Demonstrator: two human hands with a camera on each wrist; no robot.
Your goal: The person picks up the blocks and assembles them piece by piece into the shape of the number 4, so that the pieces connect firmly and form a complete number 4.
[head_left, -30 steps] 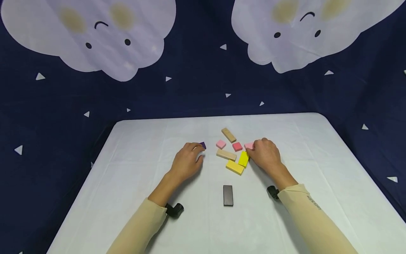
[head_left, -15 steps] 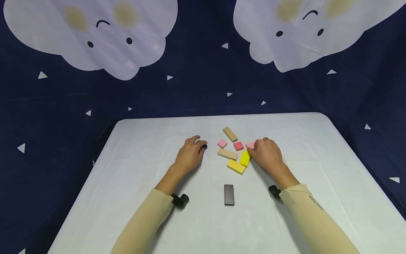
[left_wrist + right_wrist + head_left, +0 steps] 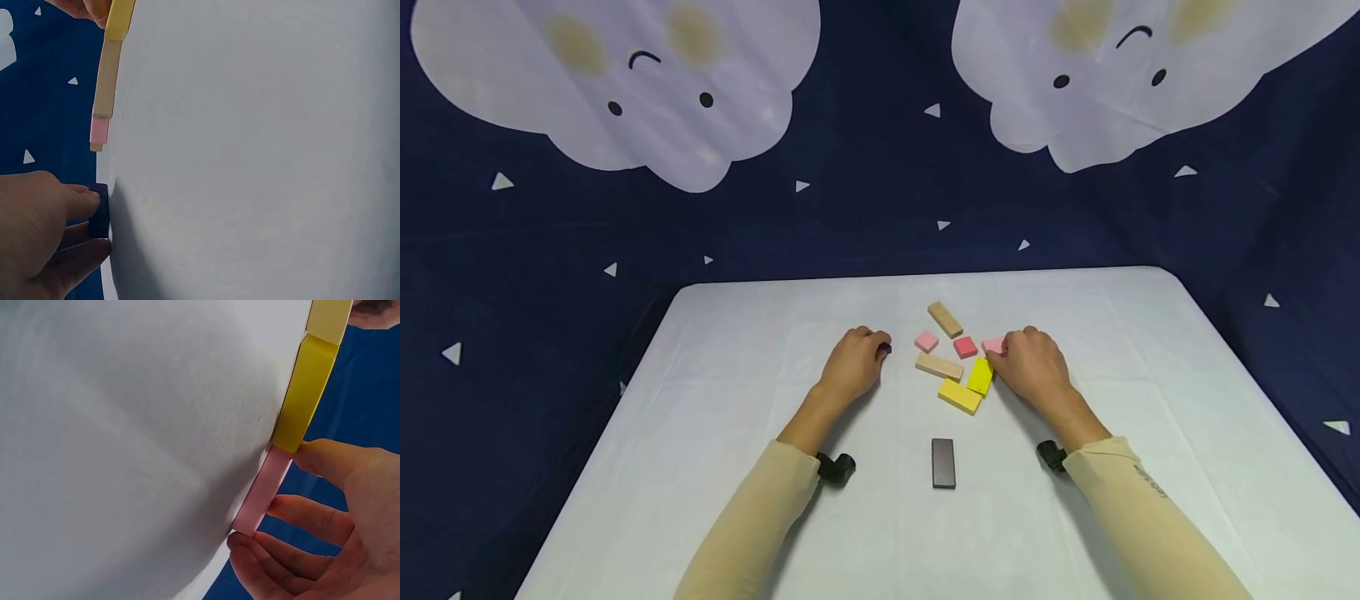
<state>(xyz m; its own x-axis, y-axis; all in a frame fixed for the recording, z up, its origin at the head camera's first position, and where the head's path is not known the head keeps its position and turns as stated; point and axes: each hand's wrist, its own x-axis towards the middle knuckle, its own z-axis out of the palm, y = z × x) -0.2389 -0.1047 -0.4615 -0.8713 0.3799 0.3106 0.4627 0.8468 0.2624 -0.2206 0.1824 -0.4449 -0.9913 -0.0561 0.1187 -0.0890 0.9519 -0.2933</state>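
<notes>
My left hand (image 3: 853, 365) pinches a small dark purple block (image 3: 100, 215) between thumb and fingers. In the head view, only a sliver of that block shows past the fingertips, left of the other blocks. At the right side of the group, my right hand (image 3: 1032, 364) grips a pink block (image 3: 262, 490), thumb at one end and fingertips at the other. A bright yellow block (image 3: 981, 377) lies right beside the right thumb. Close by are a red block (image 3: 966, 347) and a smaller pink block (image 3: 927, 342).
Two wooden blocks, one at the back (image 3: 945, 320) and one in the middle (image 3: 939, 367), lie among the coloured ones. A second yellow block (image 3: 959, 397) sits in front. Nearer the person is a dark grey block (image 3: 943, 463) on the white table (image 3: 895, 533).
My left hand has moved slightly right, and its raised fingers have come down around the purple block. The right hand keeps its grip on the pink block.
</notes>
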